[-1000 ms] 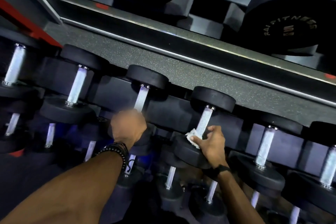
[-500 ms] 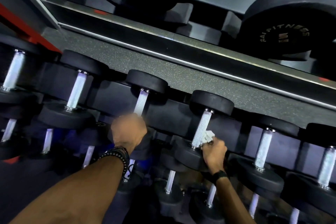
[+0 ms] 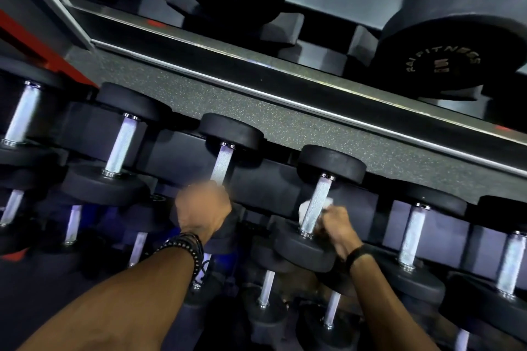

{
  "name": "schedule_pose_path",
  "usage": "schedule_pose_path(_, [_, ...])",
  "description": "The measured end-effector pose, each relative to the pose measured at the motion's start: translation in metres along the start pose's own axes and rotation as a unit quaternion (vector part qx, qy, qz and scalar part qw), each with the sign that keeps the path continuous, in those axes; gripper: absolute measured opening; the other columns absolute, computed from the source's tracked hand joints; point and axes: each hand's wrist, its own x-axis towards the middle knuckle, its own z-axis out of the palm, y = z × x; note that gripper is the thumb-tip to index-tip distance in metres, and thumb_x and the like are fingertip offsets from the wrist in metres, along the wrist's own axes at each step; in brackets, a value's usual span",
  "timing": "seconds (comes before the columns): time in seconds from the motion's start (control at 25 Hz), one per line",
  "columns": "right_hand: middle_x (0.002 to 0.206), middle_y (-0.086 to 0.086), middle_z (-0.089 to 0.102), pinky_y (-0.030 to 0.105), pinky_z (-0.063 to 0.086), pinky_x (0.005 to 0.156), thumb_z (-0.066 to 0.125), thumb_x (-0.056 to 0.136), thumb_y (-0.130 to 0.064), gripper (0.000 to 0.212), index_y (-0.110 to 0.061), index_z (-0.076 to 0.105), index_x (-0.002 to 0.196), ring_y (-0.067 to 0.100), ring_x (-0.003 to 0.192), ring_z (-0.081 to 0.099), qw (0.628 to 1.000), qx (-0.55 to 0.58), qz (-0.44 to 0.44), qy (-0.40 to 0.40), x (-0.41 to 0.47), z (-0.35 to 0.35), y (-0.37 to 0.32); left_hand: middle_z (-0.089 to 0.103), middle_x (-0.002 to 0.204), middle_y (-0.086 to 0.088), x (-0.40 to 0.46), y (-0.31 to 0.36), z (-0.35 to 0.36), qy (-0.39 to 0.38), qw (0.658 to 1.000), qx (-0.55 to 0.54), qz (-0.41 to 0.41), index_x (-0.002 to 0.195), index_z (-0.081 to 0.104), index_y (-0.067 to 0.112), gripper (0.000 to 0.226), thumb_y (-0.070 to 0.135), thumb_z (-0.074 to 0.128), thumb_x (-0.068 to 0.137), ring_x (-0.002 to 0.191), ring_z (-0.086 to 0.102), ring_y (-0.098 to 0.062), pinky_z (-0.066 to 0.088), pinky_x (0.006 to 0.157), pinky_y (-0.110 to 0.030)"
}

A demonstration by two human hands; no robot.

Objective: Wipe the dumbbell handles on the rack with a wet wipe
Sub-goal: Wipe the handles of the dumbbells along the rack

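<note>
Right hand (image 3: 332, 222) grips white crumpled wet wipe (image 3: 306, 208) round near end of knurled steel dumbbell handle (image 3: 318, 202), axis running near-to-far; left hand (image 3: 204, 208) clenches neighbouring left handle (image 3: 222, 164).

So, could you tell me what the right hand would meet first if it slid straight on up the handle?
Probably the black rubber far head of that dumbbell; the right hand grips the white wipe low on the knurled handle.

Dim feed w/ a cool bluish cast; I get light from above, glinting along the chrome rail (image 3: 285, 100) from 10 to 3 o'clock. Knurled handles (image 3: 318, 205) glow pale. Deep shadow at 6–8 o'clock. Left hand (image 3: 203, 206) & right hand (image 3: 333, 221) are motion-blurred. Wide-angle bend shows at edges.
</note>
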Motion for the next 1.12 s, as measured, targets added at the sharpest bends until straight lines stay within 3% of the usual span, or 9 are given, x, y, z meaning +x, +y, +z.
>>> schedule_pose_path(0.12, [0.052, -0.002, 0.060, 0.025, 0.039, 0.056, 0.040, 0.068, 0.016, 0.030, -0.004, 0.058, 0.055, 0.008, 0.051, 0.055, 0.972, 0.226, -0.017, 0.068, 0.021, -0.003, -0.036, 0.067, 0.067, -0.017, 0.000, -0.002, 0.002, 0.001, 1.000, -0.010, -0.004, 0.070, 0.070, 0.008, 0.024, 0.028, 0.066, 0.082, 0.066, 0.063, -0.038, 0.046, 0.064, -0.038])
schedule_pose_path(0.2, [0.055, -0.002, 0.062, 0.026, 0.042, 0.058, 0.047, 0.066, 0.007, 0.011, 0.001, 0.056, 0.068, 0.009, 0.054, 0.058, 0.978, 0.207, -0.004, 0.042, 0.011, 0.000, -0.023, 0.067, 0.067, -0.018, 0.000, -0.002, 0.003, -0.001, 1.000, -0.020, -0.004, 0.069, 0.070, 0.008, 0.024, 0.028, 0.067, 0.082, 0.066, 0.063, -0.039, 0.046, 0.065, -0.039])
schedule_pose_path(0.32, [0.063, 0.006, 0.062, 0.025, 0.045, 0.053, 0.063, 0.066, 0.002, 0.014, -0.001, 0.060, 0.079, 0.016, 0.056, 0.057, 0.986, 0.140, 0.057, -0.064, -0.003, -0.005, 0.011, 0.067, 0.066, -0.017, 0.000, -0.001, 0.003, 0.004, 1.000, -0.023, -0.006, 0.068, 0.070, 0.009, 0.023, 0.027, 0.067, 0.081, 0.065, 0.063, -0.038, 0.046, 0.065, -0.038])
schedule_pose_path(0.52, [0.075, 0.009, 0.063, 0.021, 0.046, 0.053, 0.062, 0.072, -0.002, 0.014, -0.003, 0.062, 0.086, 0.017, 0.065, 0.058, 0.972, 0.231, 0.005, -0.030, 0.031, -0.007, -0.023, 0.067, 0.068, -0.015, 0.001, -0.002, 0.004, 0.002, 1.000, -0.011, -0.001, 0.071, 0.070, 0.009, 0.025, 0.029, 0.064, 0.084, 0.068, 0.063, -0.037, 0.045, 0.067, -0.038])
schedule_pose_path(0.68, [0.070, 0.017, 0.053, 0.025, 0.035, 0.051, 0.070, 0.073, -0.013, 0.023, 0.001, 0.055, 0.083, 0.020, 0.058, 0.046, 0.960, 0.149, -0.021, -0.237, -0.004, -0.003, 0.008, 0.067, 0.067, -0.014, 0.001, -0.002, 0.005, 0.001, 1.000, -0.008, -0.001, 0.070, 0.070, 0.009, 0.025, 0.030, 0.064, 0.084, 0.067, 0.062, -0.036, 0.045, 0.066, -0.037])
schedule_pose_path(0.88, [0.069, 0.005, 0.057, 0.029, 0.046, 0.056, 0.082, 0.065, -0.027, 0.030, -0.013, 0.062, 0.082, 0.015, 0.051, 0.053, 0.964, 0.240, 0.065, -0.097, 0.032, -0.004, -0.026, 0.068, 0.069, -0.015, 0.001, -0.001, 0.004, 0.002, 1.000, -0.006, -0.005, 0.070, 0.070, 0.010, 0.024, 0.029, 0.065, 0.083, 0.068, 0.063, -0.037, 0.045, 0.067, -0.038])
schedule_pose_path(0.96, [0.067, 0.000, 0.058, 0.027, 0.045, 0.053, 0.082, 0.068, -0.031, 0.029, -0.019, 0.060, 0.082, 0.014, 0.050, 0.052, 0.962, 0.224, 0.103, -0.115, 0.025, 0.002, -0.010, 0.067, 0.068, -0.014, 0.001, -0.002, 0.004, -0.001, 1.000, -0.004, -0.006, 0.069, 0.070, 0.010, 0.023, 0.029, 0.066, 0.082, 0.067, 0.062, -0.036, 0.045, 0.067, -0.037])
schedule_pose_path(1.04, [0.064, 0.003, 0.058, 0.025, 0.045, 0.046, 0.083, 0.072, -0.025, 0.027, -0.016, 0.059, 0.081, 0.016, 0.047, 0.051, 0.965, 0.188, 0.124, -0.132, 0.009, 0.009, -0.001, 0.067, 0.067, -0.014, 0.001, -0.002, 0.004, -0.007, 1.000, -0.002, -0.004, 0.069, 0.070, 0.010, 0.023, 0.029, 0.065, 0.082, 0.067, 0.062, -0.036, 0.045, 0.066, -0.037])
schedule_pose_path(1.12, [0.057, 0.007, 0.057, 0.022, 0.041, 0.039, 0.080, 0.076, -0.011, 0.022, -0.012, 0.058, 0.075, 0.015, 0.038, 0.049, 0.977, 0.176, 0.109, -0.051, 0.021, 0.015, -0.010, 0.068, 0.069, -0.014, 0.002, -0.002, 0.004, -0.011, 1.000, -0.001, -0.004, 0.071, 0.069, 0.010, 0.023, 0.029, 0.065, 0.082, 0.069, 0.063, -0.036, 0.045, 0.067, -0.038])
